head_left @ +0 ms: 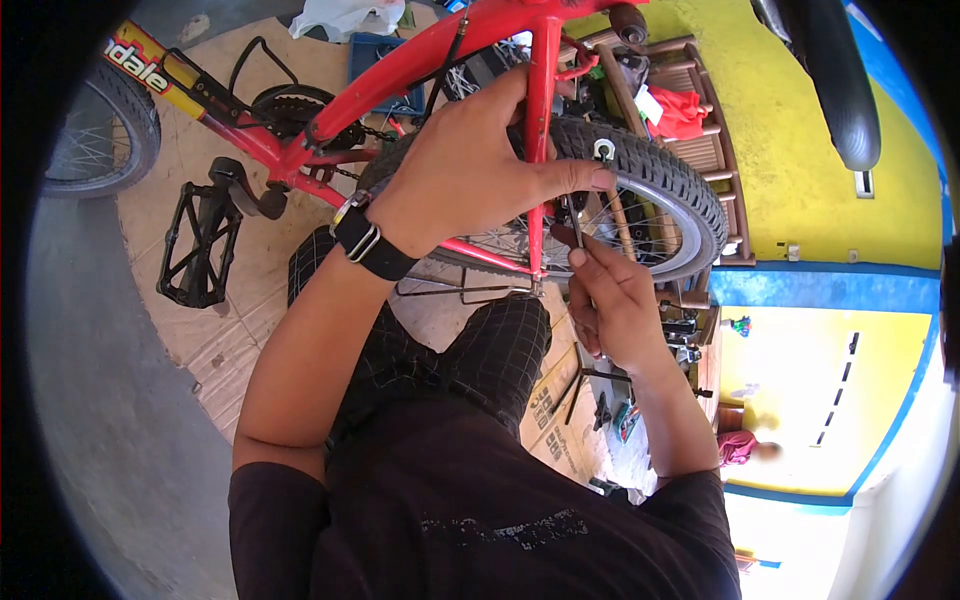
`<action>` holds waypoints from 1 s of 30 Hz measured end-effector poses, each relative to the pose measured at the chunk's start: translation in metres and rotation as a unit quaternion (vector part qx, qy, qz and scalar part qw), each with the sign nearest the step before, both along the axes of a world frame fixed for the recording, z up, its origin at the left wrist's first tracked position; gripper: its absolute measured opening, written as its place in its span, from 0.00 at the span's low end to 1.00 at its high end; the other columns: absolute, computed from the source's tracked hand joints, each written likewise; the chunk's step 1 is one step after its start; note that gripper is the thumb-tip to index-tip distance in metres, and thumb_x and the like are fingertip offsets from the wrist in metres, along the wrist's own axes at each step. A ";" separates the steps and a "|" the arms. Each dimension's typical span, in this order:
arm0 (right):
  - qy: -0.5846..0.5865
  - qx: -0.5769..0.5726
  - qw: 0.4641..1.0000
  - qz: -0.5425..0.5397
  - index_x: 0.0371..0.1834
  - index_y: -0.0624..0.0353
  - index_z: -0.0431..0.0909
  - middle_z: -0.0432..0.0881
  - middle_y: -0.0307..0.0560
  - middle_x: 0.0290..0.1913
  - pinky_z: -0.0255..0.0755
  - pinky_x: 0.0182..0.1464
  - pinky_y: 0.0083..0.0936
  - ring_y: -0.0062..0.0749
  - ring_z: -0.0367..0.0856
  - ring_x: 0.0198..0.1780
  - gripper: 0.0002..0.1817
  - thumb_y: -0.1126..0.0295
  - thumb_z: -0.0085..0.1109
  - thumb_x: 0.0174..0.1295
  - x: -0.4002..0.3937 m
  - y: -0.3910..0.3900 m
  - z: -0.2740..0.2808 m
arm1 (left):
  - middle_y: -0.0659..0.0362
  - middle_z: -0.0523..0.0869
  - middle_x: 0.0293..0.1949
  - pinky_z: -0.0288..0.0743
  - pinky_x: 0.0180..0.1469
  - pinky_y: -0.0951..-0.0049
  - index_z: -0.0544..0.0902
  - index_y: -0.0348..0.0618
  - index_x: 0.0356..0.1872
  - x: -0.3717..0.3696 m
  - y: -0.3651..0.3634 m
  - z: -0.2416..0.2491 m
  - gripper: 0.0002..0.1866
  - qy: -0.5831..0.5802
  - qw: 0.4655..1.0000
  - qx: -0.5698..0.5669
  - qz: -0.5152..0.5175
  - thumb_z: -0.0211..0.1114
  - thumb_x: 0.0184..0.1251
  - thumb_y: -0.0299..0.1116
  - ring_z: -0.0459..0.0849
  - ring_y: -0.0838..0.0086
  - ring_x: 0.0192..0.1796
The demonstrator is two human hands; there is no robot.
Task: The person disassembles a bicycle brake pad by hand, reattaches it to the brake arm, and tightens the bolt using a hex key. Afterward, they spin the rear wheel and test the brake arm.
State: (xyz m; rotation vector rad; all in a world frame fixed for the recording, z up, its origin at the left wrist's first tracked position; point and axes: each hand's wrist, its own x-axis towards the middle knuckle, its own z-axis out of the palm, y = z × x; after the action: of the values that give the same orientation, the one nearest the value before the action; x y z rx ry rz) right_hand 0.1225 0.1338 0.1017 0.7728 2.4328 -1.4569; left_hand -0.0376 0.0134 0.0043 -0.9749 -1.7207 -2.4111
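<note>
My left hand (pixel 470 170) is wrapped round the red frame tube (pixel 541 90) of a bicycle, its thumb stretched across toward the tyre (pixel 690 185). Below that thumb, my right hand (pixel 608 290) pinches a thin metal tool (pixel 574 222) that points up toward the brake area beside the wheel. A small silver brake part (pixel 603 150) shows at the tyre's edge, just above my left thumb. The tool's tip and the part it meets are hidden or too small to tell.
A black pedal (pixel 205 235) sticks out at the left, near the front wheel (pixel 100 135). Cardboard (pixel 170 320) covers the floor. A blue crate (pixel 370 60) and a wooden rack (pixel 725 150) stand behind the bicycle. A person in red (pixel 736 447) is far off at the right.
</note>
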 end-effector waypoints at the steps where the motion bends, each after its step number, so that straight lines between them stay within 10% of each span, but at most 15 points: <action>1: -0.003 0.003 1.000 0.001 0.70 0.66 0.70 0.68 0.37 0.16 0.56 0.13 0.19 0.16 0.62 0.12 0.24 0.60 0.47 0.80 -0.001 -0.001 0.002 | 0.60 0.87 0.28 0.81 0.40 0.66 0.77 0.46 0.63 0.000 0.000 0.000 0.46 -0.002 1.000 0.000 -0.001 0.80 0.46 0.63 0.89 0.66 0.32; 30: -0.081 0.028 0.996 0.034 0.69 0.63 0.73 0.68 0.35 0.15 0.58 0.13 0.17 0.14 0.63 0.13 0.24 0.58 0.49 0.78 -0.008 0.008 0.022 | 0.58 0.87 0.28 0.81 0.39 0.66 0.79 0.40 0.52 0.000 0.000 0.002 0.41 0.000 1.000 -0.025 0.004 0.81 0.46 0.62 0.89 0.64 0.32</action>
State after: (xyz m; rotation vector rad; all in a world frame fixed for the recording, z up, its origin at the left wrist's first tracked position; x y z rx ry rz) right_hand 0.1145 0.1415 0.1236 0.7800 2.3613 -1.2558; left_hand -0.0375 0.0132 0.0065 -0.9710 -1.7888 -2.3748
